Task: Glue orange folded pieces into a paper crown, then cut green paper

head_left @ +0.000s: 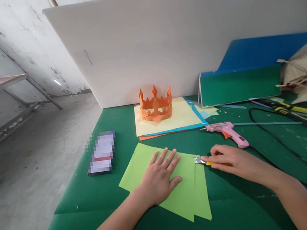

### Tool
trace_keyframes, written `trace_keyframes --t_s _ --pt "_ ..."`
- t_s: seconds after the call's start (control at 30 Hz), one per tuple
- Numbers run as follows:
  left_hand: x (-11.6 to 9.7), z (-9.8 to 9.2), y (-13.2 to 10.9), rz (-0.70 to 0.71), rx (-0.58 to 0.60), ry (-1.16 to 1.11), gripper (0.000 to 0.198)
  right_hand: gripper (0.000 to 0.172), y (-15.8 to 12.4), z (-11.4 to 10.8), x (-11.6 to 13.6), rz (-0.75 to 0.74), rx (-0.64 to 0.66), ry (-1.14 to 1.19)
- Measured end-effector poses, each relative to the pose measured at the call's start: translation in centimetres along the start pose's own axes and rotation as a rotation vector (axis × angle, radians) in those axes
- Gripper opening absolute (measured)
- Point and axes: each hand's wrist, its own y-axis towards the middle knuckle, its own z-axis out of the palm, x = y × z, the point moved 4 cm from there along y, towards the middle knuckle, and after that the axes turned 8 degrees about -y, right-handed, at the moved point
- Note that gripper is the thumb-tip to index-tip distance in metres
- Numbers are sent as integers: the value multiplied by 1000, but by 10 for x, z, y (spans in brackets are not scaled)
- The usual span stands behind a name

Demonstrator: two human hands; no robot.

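Green paper (193,189) lies flat on the green desk (99,216), near its front edge. It looks folded, with one layer showing past the other at the lower right corner. The left hand (158,176) rests on top of it, palm down. Its fingers (166,158) are spread wide and straight and grip nothing, only pressing the sheet to the desk. The right hand (230,161) has its fingers closed round a yellow craft knife (201,160), whose blade tip touches the sheet's upper right edge.

The sheet looks thin, light and limp, so it would likely slide on the smooth desk cover, crease easily and tear under a sideways pull. A flat palm on its middle seems the safest hold, well clear of the blade's line, or else a pinch at a free corner.

Behind the paper an orange paper crown (156,105) stands on a yellow sheet (182,120). A pink glue gun (229,131) lies just beyond the right hand, and a blurred flat object (102,153) sits to the left.
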Motion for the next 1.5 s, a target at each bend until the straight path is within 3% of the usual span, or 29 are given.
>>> trace_keyframes --t_s 0.23,0.4,0.53,0.6,0.7,0.77,0.83,1.03,1.5 --pt "-3 -3 1 -14 38 -19 65 40 3 0 3 -47 -55 -43" --pt "-2 -4 -1 39 9 -38 63 39 -2 -1 -4 -63 -74 -78" --pt "-8 -10 -1 68 55 -68 63 38 -5 2 -8 -45 -47 -51" --pt "-7 -18 -1 -13 57 -48 64 38 -5 3 -8 -46 -30 -33" --pt "4 -28 -7 -275 -38 21 72 38 -4 4 -6 -70 -32 -34" --pt "12 -28 -12 -404 -89 55 80 38 -2 4 -4 -86 -50 -44" --pt "19 -21 -17 -447 -95 71 87 38 -1 4 -2 -95 -72 -50" --pt "25 -6 -21 -431 -126 88 97 38 5 6 8 -140 -136 -86" --pt "24 -5 -22 -410 -136 78 97 40 7 6 11 -164 -119 -121"
